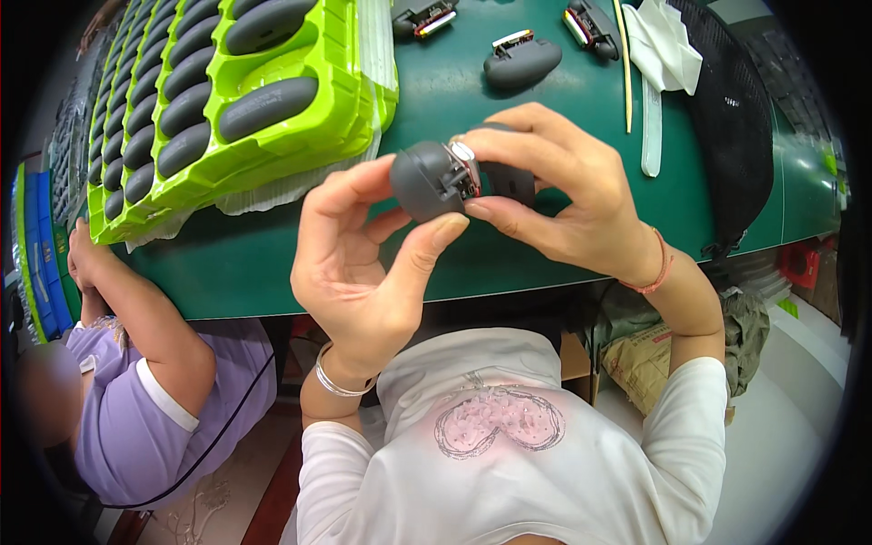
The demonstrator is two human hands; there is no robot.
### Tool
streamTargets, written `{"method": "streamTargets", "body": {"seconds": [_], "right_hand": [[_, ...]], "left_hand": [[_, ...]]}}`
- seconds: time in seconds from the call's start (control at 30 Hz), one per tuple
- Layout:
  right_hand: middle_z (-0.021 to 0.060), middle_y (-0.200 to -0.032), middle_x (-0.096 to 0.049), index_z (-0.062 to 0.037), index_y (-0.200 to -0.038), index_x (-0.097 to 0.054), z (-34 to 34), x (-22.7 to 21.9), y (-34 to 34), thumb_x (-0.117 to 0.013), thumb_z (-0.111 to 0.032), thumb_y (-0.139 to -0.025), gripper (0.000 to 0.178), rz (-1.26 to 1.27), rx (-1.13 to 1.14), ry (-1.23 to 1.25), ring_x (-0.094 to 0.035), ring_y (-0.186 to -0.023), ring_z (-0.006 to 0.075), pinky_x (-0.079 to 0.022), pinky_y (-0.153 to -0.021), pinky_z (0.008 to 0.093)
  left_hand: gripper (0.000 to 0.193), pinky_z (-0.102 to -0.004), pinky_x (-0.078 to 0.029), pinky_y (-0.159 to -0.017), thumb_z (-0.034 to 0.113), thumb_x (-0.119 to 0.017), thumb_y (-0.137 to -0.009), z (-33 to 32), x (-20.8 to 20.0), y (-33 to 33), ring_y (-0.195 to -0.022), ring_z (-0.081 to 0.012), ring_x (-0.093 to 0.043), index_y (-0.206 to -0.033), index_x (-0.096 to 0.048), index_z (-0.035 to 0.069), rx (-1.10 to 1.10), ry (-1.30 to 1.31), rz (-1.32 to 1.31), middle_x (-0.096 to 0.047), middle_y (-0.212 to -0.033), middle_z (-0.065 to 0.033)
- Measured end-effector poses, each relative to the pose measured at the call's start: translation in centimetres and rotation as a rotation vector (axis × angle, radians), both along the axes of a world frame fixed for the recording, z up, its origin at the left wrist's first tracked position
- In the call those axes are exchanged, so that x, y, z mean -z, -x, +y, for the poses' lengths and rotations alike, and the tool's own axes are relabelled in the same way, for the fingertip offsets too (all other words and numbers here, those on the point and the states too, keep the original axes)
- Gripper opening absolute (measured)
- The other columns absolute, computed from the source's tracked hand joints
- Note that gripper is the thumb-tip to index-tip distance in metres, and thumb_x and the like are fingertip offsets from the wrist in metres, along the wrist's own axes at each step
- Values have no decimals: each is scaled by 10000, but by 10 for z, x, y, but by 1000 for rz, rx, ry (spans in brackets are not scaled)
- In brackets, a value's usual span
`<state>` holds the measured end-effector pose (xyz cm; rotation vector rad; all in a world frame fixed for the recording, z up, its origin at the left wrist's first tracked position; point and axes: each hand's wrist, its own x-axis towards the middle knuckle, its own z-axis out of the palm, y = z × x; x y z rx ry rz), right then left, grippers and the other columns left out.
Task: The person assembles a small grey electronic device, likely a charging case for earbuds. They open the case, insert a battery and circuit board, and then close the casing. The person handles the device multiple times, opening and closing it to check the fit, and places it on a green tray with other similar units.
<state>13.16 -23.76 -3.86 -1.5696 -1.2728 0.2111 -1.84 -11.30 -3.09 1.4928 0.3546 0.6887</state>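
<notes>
Above the green table's near edge, both hands hold a dark grey, rounded plastic casing [423,181] with its inner parts exposed. My left hand [363,259] grips the rounded end between thumb and fingers. My right hand [568,177] pinches the other side, where a small white-and-silver part [465,163] sticks out beside a bit of red. A second dark shell piece [510,184] shows between the right thumb and fingers. Whether it is joined to the first piece is hidden by my fingers.
A bright green tray [350,127] holds rows of dark grey casings at the left. Opened casings [522,64] lie at the back, near a thin wooden stick [625,82], a clear flat strip [651,132] and white cloth [665,45]. A co-worker in purple [182,400] sits left.
</notes>
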Motion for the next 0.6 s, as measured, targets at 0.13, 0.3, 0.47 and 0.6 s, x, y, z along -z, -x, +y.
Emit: {"method": "streamTargets", "body": {"seconds": [0.13,0.3,0.47,0.6], "right_hand": [[65,-907,-622,-65,-1086,-662,4,0,3,-782,-96,-750,358,144,-65,29,-543,-594,103,-444,-484,230],[56,-858,-647,-21,-1047,-656,4,0,3,-744,-101,-812,263,383,-162,98,-558,-573,84,-426,-465,209],[7,-878,-640,-16,-1046,-641,3,-6,8,-687,-143,-885,210,817,-230,142,-562,-579,51,-447,-487,183],[15,-845,-628,-21,-1042,-645,3,-9,6,-711,-160,-863,236,735,-202,144,-557,-595,48,-437,-496,203]], "left_hand": [[445,-327,-551,-878,-73,-746,-757,7,-2,4,-1003,-190,-618,-1146,-532,-62,43,3,-19,-564,-1069,-110],[416,-324,-565,-865,-84,-732,-768,17,-3,7,-1014,-188,-607,-1137,-539,-75,136,174,-1,-581,-1068,-122],[438,-277,-500,-856,104,-754,-808,16,-7,6,-947,-154,-619,-1149,-539,-65,121,342,68,-630,-1049,-121],[392,-308,-483,-901,6,-754,-793,15,-7,8,-1006,-175,-602,-1123,-549,-47,126,436,76,-631,-1069,-122]]}}
